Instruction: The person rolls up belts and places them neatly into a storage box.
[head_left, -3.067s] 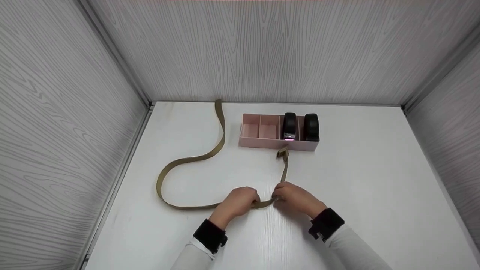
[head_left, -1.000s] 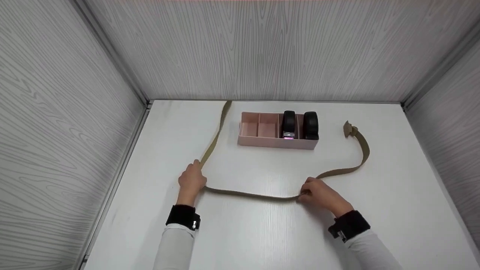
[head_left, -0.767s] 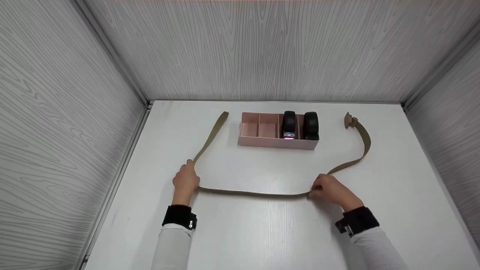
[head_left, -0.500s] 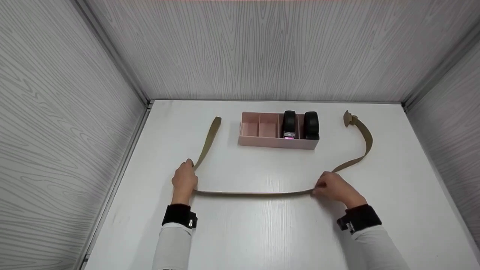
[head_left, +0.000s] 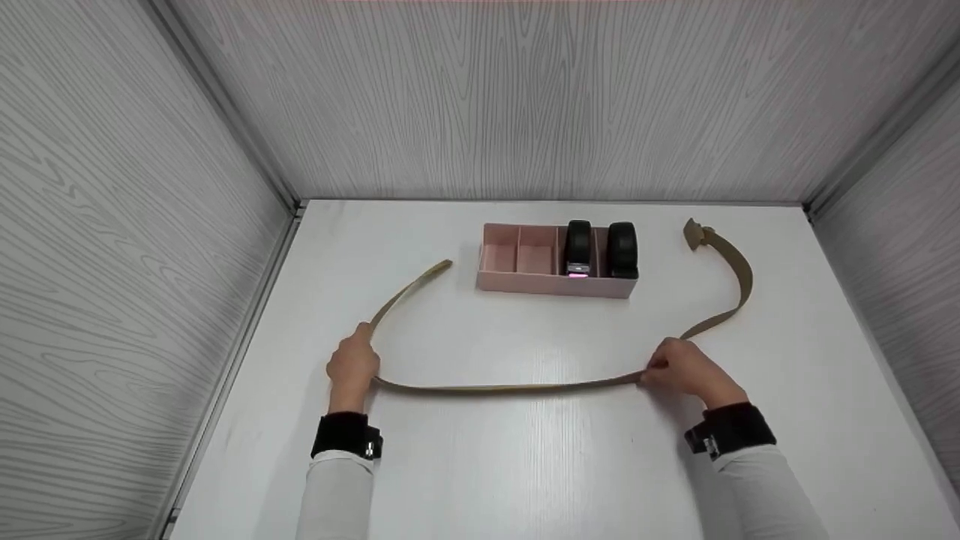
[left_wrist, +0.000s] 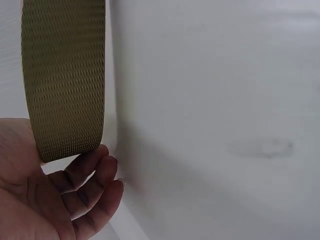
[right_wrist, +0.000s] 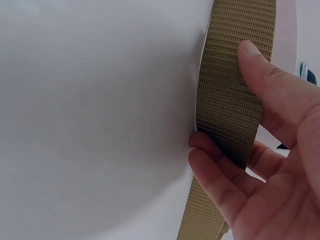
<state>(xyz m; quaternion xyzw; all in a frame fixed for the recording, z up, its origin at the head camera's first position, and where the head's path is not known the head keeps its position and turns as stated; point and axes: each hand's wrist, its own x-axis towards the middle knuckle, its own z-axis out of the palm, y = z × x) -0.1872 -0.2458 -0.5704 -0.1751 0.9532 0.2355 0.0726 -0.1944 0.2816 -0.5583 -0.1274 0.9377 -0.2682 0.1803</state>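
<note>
A long olive-brown woven webbing strap (head_left: 495, 390) stretches across the white table between both hands, standing on its edge in a shallow curve. My left hand (head_left: 354, 367) grips it at the left; the loose end points up and inward past the fingers. In the left wrist view the strap (left_wrist: 67, 80) runs down into the curled fingers (left_wrist: 97, 185). My right hand (head_left: 686, 369) pinches the strap at the right. Its thumb (right_wrist: 272, 77) lies on the weave in the right wrist view, with the other fingers behind and below. Beyond it the strap bends round to a bulky folded end (head_left: 696, 234).
Behind the strap stands a pink divided box (head_left: 555, 285). Two of its compartments hold black rounded things, one with a shiny piece (head_left: 578, 268) in front, the other black thing (head_left: 622, 250) at the right end. Grey wood-grain walls (head_left: 510, 97) enclose the table's back and sides.
From close together, my hands have moved apart, left hand leftward and right hand rightward, drawing the strap out between them. The folded end has swung to the far right; the loose end has come nearer.
</note>
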